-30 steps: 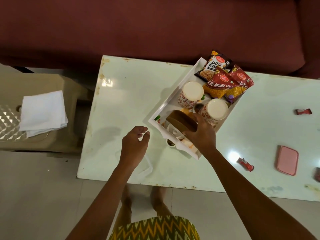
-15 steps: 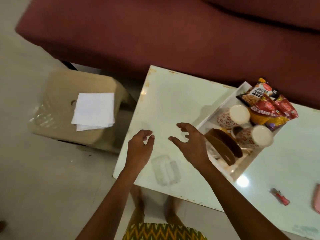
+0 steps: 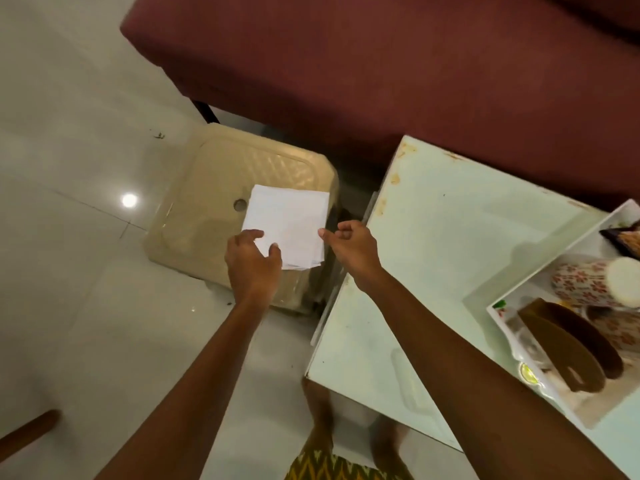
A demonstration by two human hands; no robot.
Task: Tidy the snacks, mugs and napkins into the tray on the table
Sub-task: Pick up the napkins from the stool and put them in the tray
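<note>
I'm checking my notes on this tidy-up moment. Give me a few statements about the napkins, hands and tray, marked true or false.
1. The napkins lie on the beige stool. True.
2. The left hand is on the table. False: it reaches over the napkins' near corner.
3. The right hand holds a mug. False: it holds nothing, its fingers beside the napkins' edge.
4. A floral mug lies in the tray. True.
</note>
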